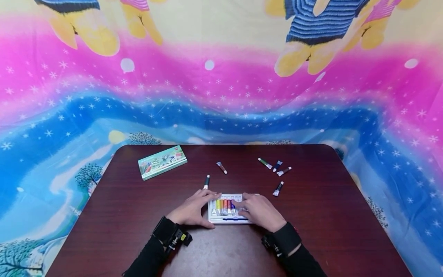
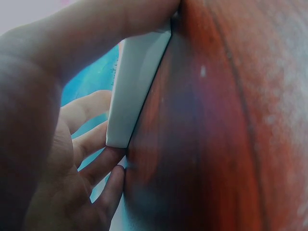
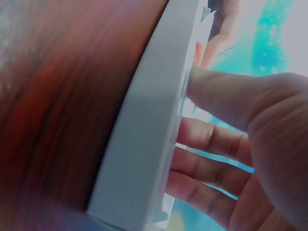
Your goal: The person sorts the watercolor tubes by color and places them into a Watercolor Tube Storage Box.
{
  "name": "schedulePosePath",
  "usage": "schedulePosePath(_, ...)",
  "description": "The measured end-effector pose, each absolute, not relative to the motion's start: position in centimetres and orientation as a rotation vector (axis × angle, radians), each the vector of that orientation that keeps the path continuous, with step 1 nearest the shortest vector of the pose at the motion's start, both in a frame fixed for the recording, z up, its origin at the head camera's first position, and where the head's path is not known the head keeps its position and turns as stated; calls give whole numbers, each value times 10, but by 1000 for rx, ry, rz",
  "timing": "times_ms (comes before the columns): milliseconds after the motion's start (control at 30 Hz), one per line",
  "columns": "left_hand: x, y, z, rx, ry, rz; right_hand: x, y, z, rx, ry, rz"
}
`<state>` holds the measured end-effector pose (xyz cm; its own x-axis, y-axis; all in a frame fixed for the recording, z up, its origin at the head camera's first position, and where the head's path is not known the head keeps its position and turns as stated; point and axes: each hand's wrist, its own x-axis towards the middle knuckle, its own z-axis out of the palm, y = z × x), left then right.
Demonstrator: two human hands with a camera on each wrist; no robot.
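Note:
A white plastic tray (image 1: pixel 216 222) holds a row of paint tubes (image 1: pixel 224 207), with yellow, orange, red and purple showing, and a blue-handled brush (image 1: pixel 235 219) along its near side. My left hand (image 1: pixel 190 209) holds the tray's left end, thumb at the near corner and fingers toward the far side. In the left wrist view, fingertips touch the tray's white wall (image 2: pixel 134 91). My right hand (image 1: pixel 261 211) lies over the tray's right part, fingertips down at the tubes and hiding that end. The right wrist view shows its thumb (image 3: pixel 216 91) and extended fingers touching the tray's top.
A dark-capped tube (image 1: pixel 206 182) lies just beyond my left hand. Farther back are a brown tube (image 1: pixel 222 167) and a green illustrated box (image 1: pixel 162 162). To the right lie a green tube (image 1: pixel 264 163), a blue tube (image 1: pixel 277 166), a dark brown tube (image 1: pixel 284 171) and a black tube (image 1: pixel 278 188).

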<state>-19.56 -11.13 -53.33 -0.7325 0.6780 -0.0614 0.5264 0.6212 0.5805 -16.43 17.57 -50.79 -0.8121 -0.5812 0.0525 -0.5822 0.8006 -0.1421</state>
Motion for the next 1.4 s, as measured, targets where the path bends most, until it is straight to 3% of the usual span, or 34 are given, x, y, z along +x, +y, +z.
schedulePosePath(933,-197,-111,-537,995,2596,763,-165,179,-508,878,-3011,440)
schedulePosePath(1400,-195,-110,-532,1000,2599,775,-188,238,-506,419,-2900,564)
